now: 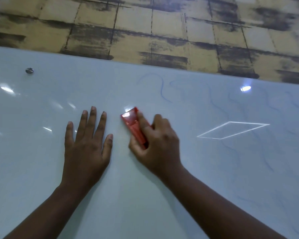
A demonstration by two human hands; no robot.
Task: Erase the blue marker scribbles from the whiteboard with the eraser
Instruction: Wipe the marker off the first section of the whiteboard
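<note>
Your right hand (155, 144) grips the red eraser (134, 125) flat on the whiteboard (41, 169); left hand (86, 145) lies open beside it. Blue scribbles (162, 88) lie beyond and right of the eraser.

Two bare forearms enter from the near edge, one at left, one at right. No sleeves, cuffs or gloves in view; both arms are uncovered as far as the frame shows.

Left hand (86, 145): no ring, no watch, no strap or band at the wrist. Four fingers and thumb all visible, nails short and plain, trimmed close to the tips, without polish. Knuckles and tendon lines show faintly on the back.

Right hand (158, 145): likewise no ring, watch or wristband. Its outline is slightly blurred, nails hard to make out. Knuckle ridge visible across the back.

No marks, tattoos, bandages or jewellery on either forearm.
</note>
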